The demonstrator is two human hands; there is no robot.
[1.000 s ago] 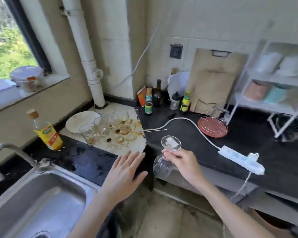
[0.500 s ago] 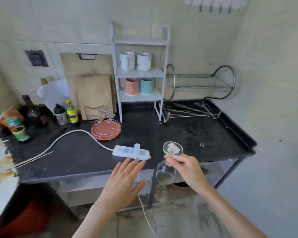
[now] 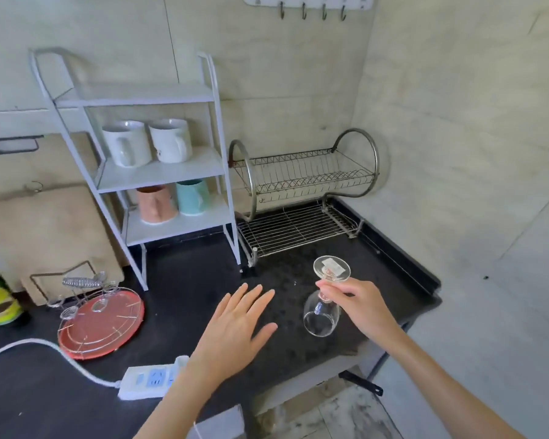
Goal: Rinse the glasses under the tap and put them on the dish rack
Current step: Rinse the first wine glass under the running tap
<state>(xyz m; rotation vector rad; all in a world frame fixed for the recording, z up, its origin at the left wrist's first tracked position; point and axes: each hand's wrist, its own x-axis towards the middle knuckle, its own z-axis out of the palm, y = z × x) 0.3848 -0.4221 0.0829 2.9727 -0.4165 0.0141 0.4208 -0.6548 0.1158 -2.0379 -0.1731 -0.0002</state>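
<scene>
My right hand (image 3: 358, 304) pinches the stem of a clear stemmed glass (image 3: 322, 313), held upside down with its foot up and a small label on the foot. The glass hangs over the black counter (image 3: 187, 280), in front of the two-tier metal dish rack (image 3: 298, 198) at the back right corner. Both tiers of the rack hold nothing. My left hand (image 3: 235, 331) hovers flat over the counter with fingers spread, to the left of the glass and holding nothing.
A white shelf unit (image 3: 159, 172) with several mugs stands left of the rack. A red round tray with a wire stand (image 3: 100, 321) and a white power strip (image 3: 149, 380) with its cable lie on the counter's left. Wooden boards lean on the wall.
The view has swung right from the sink and dirty glasses to the dish rack. My right hand has carried the upturned glass over the counter towards the rack; my left hand stays spread.
</scene>
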